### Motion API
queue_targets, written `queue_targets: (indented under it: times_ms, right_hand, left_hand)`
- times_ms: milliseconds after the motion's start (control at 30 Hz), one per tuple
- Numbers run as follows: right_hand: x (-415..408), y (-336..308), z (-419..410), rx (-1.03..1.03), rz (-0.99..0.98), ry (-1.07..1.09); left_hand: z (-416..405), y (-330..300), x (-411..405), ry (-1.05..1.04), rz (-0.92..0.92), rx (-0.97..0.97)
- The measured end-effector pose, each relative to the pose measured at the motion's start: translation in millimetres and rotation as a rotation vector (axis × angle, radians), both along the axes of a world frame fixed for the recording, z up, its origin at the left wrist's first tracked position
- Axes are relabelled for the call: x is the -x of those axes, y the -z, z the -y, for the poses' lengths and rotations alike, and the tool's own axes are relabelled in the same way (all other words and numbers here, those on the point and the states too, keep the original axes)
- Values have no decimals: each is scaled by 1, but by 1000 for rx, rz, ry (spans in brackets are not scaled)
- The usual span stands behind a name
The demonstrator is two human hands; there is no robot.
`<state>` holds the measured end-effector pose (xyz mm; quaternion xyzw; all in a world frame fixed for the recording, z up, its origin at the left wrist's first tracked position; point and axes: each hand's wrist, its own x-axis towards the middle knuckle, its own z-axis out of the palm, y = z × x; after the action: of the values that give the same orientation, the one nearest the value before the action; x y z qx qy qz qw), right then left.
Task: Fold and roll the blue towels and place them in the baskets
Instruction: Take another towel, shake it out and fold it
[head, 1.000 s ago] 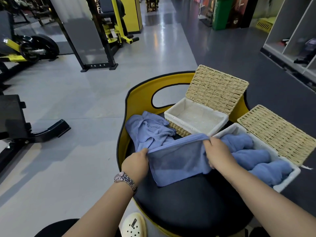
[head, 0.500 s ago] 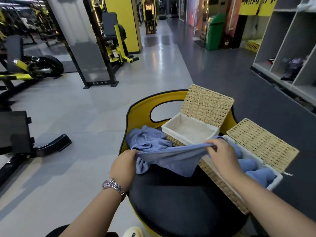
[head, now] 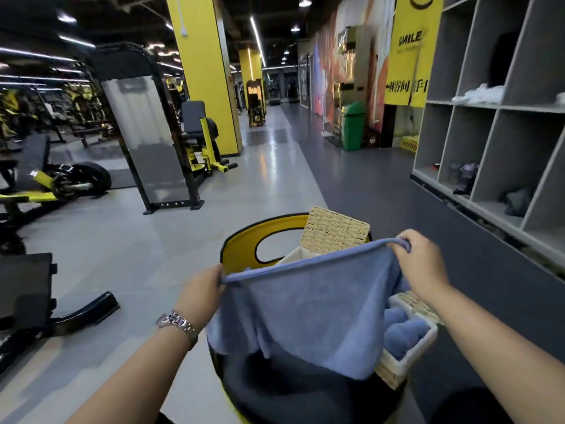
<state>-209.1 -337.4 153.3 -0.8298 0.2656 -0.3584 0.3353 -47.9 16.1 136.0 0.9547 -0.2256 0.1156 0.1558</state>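
The left hand pinches the left top corner of the blue towel, fingers curled over its hem. The towel hangs in the air over the black seat, its long edge running left to right and rising to the right. The right hand pinches the right corner, higher and farther, above the near basket holding rolled towels. A fold would likely bring the corners together.

A blue towel is hanging between both hands over the round black padded seat, hiding one woven lidded basket behind, another white-lined woven basket sitting right.
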Motion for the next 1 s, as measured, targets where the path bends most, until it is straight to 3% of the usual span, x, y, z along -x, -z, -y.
queue_targets:
  times_ms: [200, 567, 667, 733, 833, 1000]
  right_hand:
    - [43, -29, 28, 54, -47, 132]
    - [66, -12, 61, 1, -334, 164]
    - [55, -12, 37, -35, -446, 155]
    - [40, -14, 9, -194, -458, 32]
    - [22, -11, -44, -645, -378, -256]
    - [5, 4, -120, -817, -305, -498]
  left_hand:
    - [-18, -28, 5, -49, -24, 111]
    - [-72, -21, 22, -185, -191, -104]
    - [-60, -15, 30, -141, -286, -15]
    - [-41, -12, 37, -29, -480, 146]
    - [-3, -5, 56, 100, -788, 470]
    - [53, -1, 93, 184, -584, 648]
